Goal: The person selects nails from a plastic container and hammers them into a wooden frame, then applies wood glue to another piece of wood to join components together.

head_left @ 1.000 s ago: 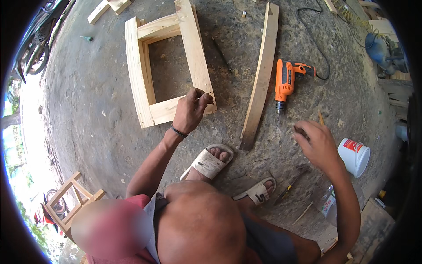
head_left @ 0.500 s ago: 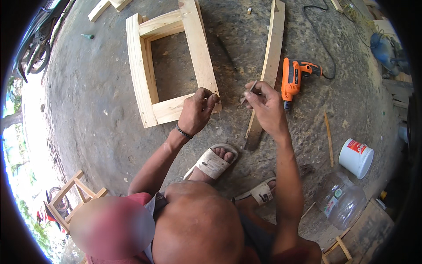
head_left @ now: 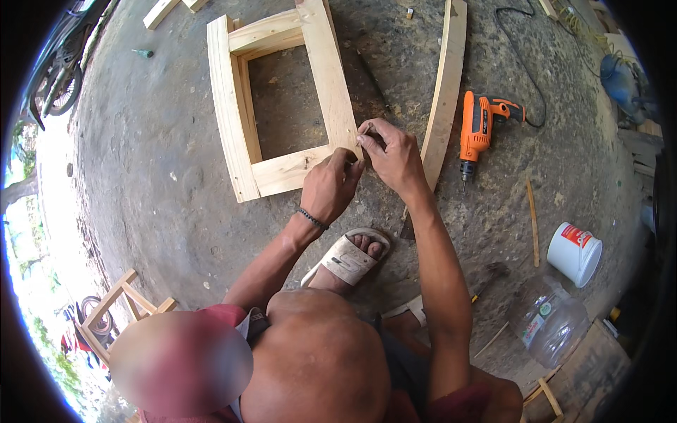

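Observation:
A pale wooden frame (head_left: 235,116) lies on the ground ahead of me, its near right corner under my fingers. My left hand (head_left: 330,187) is closed with fingertips pinched at that corner; what it pinches, if anything, is hidden. Close beside it, my right hand (head_left: 390,156) grips a thin grey rod (head_left: 362,135) between thumb and fingers, at the frame's right-hand board. Too little of the rod shows to tell its kind. A long wooden plank (head_left: 446,92) lies just right of my right hand.
An orange corded drill (head_left: 476,127) lies right of the plank. Farther right are a white bucket (head_left: 566,252), a clear plastic bottle (head_left: 557,328) and a thin wood strip (head_left: 532,222). My sandalled foot (head_left: 349,261) stands near the frame. Another person's blurred head is at lower left.
My right hand has moved left with the thin grey rod, from above the plank to the frame's corner. My left hand has shifted slightly right and nearer to me.

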{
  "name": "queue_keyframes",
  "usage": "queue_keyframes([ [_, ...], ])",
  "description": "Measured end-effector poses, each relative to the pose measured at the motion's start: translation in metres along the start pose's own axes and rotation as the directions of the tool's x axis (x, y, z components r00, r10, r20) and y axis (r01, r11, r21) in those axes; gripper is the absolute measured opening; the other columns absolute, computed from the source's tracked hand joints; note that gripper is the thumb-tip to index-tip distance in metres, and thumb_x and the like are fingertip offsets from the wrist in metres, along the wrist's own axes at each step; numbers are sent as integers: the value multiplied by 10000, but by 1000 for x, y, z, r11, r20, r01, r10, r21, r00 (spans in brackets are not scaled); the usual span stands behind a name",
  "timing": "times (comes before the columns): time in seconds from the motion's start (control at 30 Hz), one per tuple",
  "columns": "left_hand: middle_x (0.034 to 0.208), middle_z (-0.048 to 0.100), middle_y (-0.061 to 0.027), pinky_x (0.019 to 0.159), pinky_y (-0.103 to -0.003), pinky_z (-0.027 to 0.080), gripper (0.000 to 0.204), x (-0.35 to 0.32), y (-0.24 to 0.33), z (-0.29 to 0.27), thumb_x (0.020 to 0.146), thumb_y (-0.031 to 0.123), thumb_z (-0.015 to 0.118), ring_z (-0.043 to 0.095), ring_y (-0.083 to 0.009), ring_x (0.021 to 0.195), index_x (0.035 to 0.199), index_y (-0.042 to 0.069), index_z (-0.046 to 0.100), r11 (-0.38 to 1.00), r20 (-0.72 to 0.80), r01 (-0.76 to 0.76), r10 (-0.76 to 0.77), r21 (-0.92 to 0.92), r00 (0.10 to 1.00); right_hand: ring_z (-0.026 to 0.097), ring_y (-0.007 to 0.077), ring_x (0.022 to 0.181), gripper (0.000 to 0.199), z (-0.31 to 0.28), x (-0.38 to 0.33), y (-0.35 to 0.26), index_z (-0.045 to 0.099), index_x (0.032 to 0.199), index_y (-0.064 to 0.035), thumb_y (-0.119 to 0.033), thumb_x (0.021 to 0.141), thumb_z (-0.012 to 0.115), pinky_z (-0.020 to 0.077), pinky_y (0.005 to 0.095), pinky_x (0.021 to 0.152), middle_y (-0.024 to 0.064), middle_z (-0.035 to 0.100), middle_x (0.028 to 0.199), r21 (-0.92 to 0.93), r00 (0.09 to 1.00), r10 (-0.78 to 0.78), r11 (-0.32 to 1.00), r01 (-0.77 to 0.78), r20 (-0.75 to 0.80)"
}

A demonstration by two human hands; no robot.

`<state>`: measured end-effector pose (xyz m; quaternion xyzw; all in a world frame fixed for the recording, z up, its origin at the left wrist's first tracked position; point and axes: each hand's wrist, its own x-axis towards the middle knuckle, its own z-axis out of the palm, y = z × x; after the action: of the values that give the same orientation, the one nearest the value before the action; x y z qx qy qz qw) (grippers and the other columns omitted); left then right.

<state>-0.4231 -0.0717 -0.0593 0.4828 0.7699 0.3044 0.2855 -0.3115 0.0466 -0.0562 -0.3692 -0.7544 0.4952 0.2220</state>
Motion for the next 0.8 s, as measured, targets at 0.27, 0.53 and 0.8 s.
queue_keyframes([
  [0.27,986,651,-129,726,-410,548,242,-59,-16,45,827,196,687,664,-324,896,1024,70,625,888,490,-461,400,3,774,680,318,866,154,2,-4,23,655,971,-20,-120,863,703,529,403,736,132,690,871,-198,970,-241,951,238,4],
  [0.53,999,599,-108,733,-414,541,315,-81,10,125,856,188,602,657,-293,898,1156,95,598,692,638,-721,568,-29,520,677,316,889,294,-71,-47,48,650,1101,-24,-159,846,707,538,404,809,178,666,1049,-144,996,89,986,-88,-6],
  [0.8,968,591,-99,733,-398,542,222,-91,28,194,849,202,608,663,-268,895,1023,64,604,603,701,-797,563,13,437,667,369,928,195,-166,-251,103,709,922,-44,-209,820,707,536,448,802,180,704,938,-786,563,809,457,-418,171],
])
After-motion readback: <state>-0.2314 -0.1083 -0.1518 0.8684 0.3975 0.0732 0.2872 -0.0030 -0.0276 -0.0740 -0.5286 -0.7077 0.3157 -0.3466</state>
